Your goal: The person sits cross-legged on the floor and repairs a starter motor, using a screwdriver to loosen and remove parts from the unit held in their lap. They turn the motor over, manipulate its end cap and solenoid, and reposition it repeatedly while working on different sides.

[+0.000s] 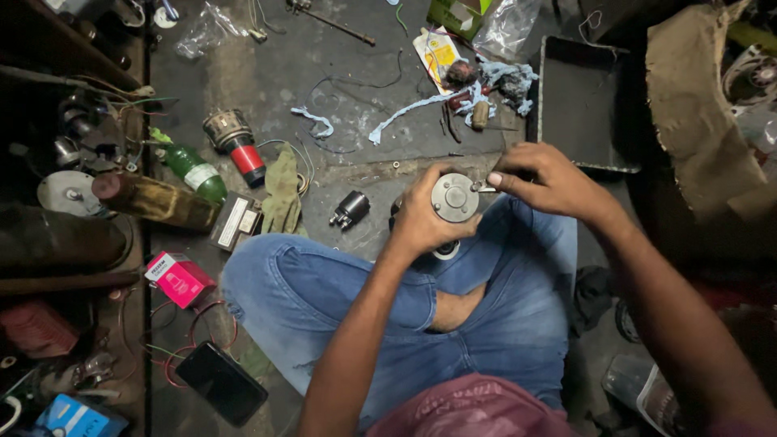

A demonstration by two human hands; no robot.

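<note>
Round grey metal motor part (454,197) sits right over the person's crossed legs in blue jeans (324,283), flat circular end facing up at the camera, with a small hub in the middle and a couple of little holes or screws on the face. Pretty dull, worn-looking metal. Left hand (421,222) is wrapped around its body from the side, grip clenched on it. Right hand (546,180) comes in from the other side, fingers pinched on a thin little metal tool (483,188) whose tip touches the edge of the disc; can't tell exactly what kind of tool it is.

Packaging-wise: a small pink cardboard box (179,278) with a white label lies on the concrete floor (267,81) just left of the knee. A yellow and white flat packet (438,53) lies up top near a tangle of pale blue rag strips (453,97). A green carton (457,14) is at the top edge, beside a clear plastic bag (508,28). A green bottle with a white label (194,171) lies on its side at left, next to a red and silver cylinder (237,144). A blue package (77,417) sits in the bottom left corner, near a black phone (221,382).
</note>
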